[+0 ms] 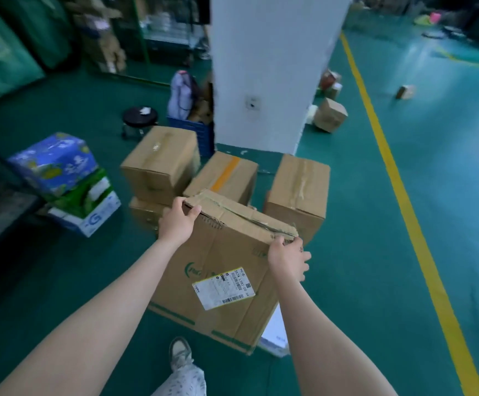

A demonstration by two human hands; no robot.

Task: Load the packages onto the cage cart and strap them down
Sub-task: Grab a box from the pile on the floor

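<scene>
Your left grip (177,221) and right grip (287,257) both clench top corners of the labelled carton (221,270), base on the green floor (347,281). Other cartons (161,164) wait behind. Cage cart not in view, prob. off-frame. Loading looks early; strapping tbd.

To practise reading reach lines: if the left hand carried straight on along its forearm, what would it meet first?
The left hand grips the large carton at its corner; past it, probably the orange-taped box.
</scene>
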